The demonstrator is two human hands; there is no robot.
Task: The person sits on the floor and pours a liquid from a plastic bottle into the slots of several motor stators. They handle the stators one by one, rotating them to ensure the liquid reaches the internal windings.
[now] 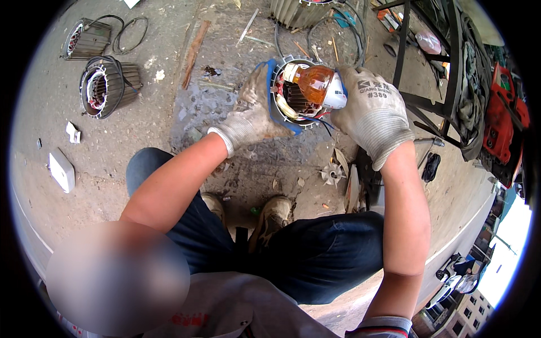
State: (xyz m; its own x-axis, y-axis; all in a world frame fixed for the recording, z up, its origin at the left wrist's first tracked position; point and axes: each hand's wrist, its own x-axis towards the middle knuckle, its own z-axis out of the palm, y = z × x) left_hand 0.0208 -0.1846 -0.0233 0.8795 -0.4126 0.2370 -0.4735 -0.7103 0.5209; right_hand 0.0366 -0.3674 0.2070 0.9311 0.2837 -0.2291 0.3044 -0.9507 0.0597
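Note:
In front of me stands a motor stator in a ribbed, toothed-rim housing (307, 122), its open end facing up. Pale windings and thin red and blue leads show inside it. My left hand (251, 104), in a pale work glove with a blue palm, is curled round the left side of the rim. In my right hand (372, 101), gloved the same way, is a clear plastic bottle of amber liquid (315, 83). It lies tilted across the stator's mouth, its cream-coloured neck end pointing left. The bottle hides part of the windings, and my right fingertips are mostly hidden.
Two more motor housings (121, 84) (93, 42) lie at the far left, and another (296, 14) stands beyond the stator with cables. A black metal frame (445, 107) rises at right. A fan wheel (332, 174) lies near my shoes; a white box (61, 170) is at left.

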